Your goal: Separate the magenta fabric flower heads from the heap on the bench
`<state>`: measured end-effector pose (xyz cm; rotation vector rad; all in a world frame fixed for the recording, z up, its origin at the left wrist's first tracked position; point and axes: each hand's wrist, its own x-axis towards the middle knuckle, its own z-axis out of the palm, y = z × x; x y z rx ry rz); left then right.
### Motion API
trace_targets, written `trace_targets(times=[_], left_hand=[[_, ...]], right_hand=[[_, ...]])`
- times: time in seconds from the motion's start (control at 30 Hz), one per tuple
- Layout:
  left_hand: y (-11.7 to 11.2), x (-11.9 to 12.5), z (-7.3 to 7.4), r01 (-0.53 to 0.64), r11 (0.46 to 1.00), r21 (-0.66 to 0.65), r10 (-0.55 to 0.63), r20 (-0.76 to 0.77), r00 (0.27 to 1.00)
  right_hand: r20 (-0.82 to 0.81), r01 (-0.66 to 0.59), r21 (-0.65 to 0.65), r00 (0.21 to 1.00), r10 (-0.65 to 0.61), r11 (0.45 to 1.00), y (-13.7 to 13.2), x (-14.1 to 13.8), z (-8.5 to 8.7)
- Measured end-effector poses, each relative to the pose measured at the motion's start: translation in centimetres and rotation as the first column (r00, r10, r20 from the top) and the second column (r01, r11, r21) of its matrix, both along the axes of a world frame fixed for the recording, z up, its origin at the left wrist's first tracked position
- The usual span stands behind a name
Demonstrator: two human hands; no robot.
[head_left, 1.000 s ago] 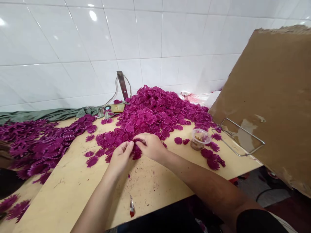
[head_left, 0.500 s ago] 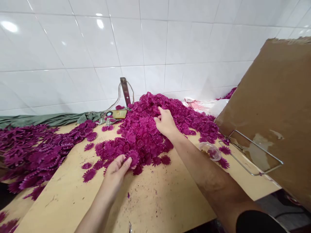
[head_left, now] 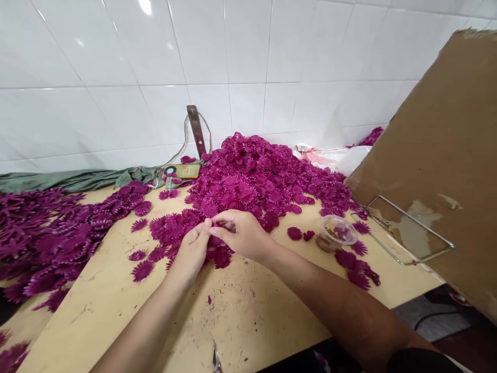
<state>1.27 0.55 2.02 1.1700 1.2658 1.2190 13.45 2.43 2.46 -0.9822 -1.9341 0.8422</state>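
Back from the purple flowers heaped along the far edge of the bench, the right hand met the left hand, fingertips touching; whether they pinched a flower was hidden. Slack fingers risked dropping one; a careless reach, tipping the cup.

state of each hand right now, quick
Left hand: pinched closed; any item held is hidden.
Right hand: curled beside the left; whether it grips anything cannot be told.

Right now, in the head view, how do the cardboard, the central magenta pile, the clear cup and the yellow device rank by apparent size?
Largest to smallest:
1. Cardboard
2. Magenta pile
3. Clear cup
4. Yellow device
The cup sits nearer the camera, so the last two's true order is unsure.
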Motion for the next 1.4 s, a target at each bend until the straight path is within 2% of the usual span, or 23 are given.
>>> trace_targets(times=[0.1,0.2,0.27,0.33,0.4,0.43,0.57,0.63,0.7,0.73,0.8,0.97,1.1,1.23,1.4], left_hand=[[0.0,-0.1,0.1,0.084,0.996,0.003,-0.084,-0.047,0.995],[-0.3,-0.3,0.8,0.153,0.986,0.065,-0.140,-0.167,0.976],[-0.8,-0.5,1.3,0.257,0.966,0.041,-0.240,-0.236,0.942],[-1.3,-1.0,1.5,0.346,0.938,0.003,-0.330,-0.294,0.897],[-1.6,-1.6,1.3,0.361,0.932,-0.012,-0.345,-0.329,0.879],[-1.5,-2.0,1.2,0.345,0.939,-0.015,-0.330,-0.332,0.884],[-0.3,-2.8,0.3,0.259,0.965,-0.036,-0.259,-0.279,0.925],[0.4,-2.7,0.0,0.207,0.978,-0.040,-0.210,-0.235,0.949],[0.7,-2.1,-0.2,0.159,0.986,-0.054,-0.166,-0.175,0.970],[0.7,-1.7,-0.3,0.143,0.987,-0.071,-0.152,-0.140,0.979],[0.4,-0.7,-0.5,0.121,0.985,-0.120,-0.130,-0.072,0.989],[-1.8,1.6,-1.1,0.043,0.977,-0.208,-0.039,0.025,0.999],[-3.7,2.5,-1.5,0.051,0.988,-0.145,-0.055,-0.028,0.998],[-5.1,3.5,-1.8,-0.037,0.998,-0.056,0.031,-0.098,0.995],[-5.7,5.0,-2.0,-0.129,0.991,0.041,0.133,-0.127,0.983]], right_hand=[[0.046,0.180,0.066,0.982,-0.183,0.981,0.3,0.1,0.4],[0.001,0.335,-0.005,0.942,-0.335,0.942,1.7,1.0,0.6],[-0.071,0.469,-0.098,0.877,-0.476,0.878,3.4,2.2,0.5],[-0.124,0.603,-0.174,0.771,-0.625,0.778,5.0,3.6,0.4],[-0.125,0.656,-0.182,0.723,-0.679,0.732,5.8,4.7,0.5],[-0.103,0.652,-0.165,0.735,-0.670,0.740,5.8,5.0,0.7],[0.037,0.524,-0.050,0.852,-0.523,0.850,3.1,4.2,2.1],[0.074,0.388,-0.050,0.920,-0.384,0.920,0.9,3.3,2.5],[0.088,0.242,-0.115,0.968,-0.233,0.963,-1.1,2.3,2.3],[0.092,0.205,-0.145,0.977,-0.193,0.968,-2.0,2.0,2.1],[0.096,0.206,-0.155,0.977,-0.193,0.966,-3.2,1.6,1.3],[0.110,0.218,-0.093,0.972,-0.207,0.972,-3.7,2.5,-0.3],[0.250,0.207,0.064,0.944,-0.216,0.976,-4.1,3.6,-0.3],[0.448,0.170,0.134,0.868,-0.213,0.976,-4.7,4.2,0.0],[0.365,0.264,0.137,0.883,-0.296,0.955,-4.1,4.2,-0.1]])
